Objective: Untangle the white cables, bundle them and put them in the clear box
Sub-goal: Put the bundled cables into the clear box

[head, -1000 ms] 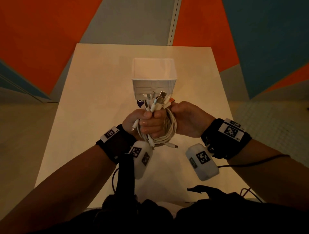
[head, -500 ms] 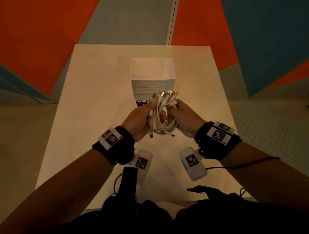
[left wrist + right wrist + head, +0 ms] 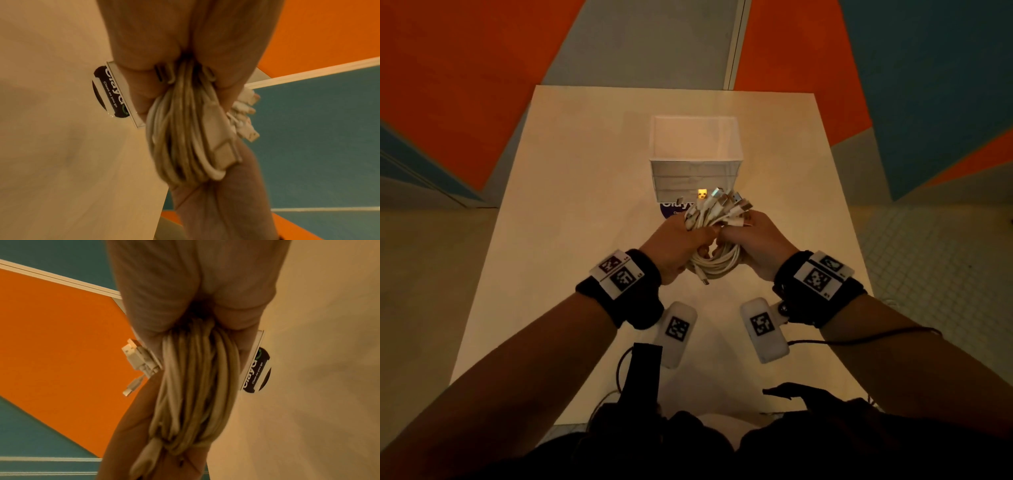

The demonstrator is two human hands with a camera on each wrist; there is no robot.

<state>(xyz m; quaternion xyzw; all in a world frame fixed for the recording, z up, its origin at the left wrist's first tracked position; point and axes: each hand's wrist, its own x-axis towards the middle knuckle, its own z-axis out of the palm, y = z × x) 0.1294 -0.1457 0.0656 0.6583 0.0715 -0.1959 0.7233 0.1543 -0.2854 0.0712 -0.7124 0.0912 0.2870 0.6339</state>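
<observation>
1. The round dark sticker is half hidden under the clear box; its lettering is cut off.
2. The left hand and right hand both clench the white cables, coiled into smooth loops above the pale table, just before the box.
3. Metal plugs fan out above the fists.
4. The fingers are hidden behind the coil in both wrist views.

Pale table before orange, blue wall panels.
</observation>
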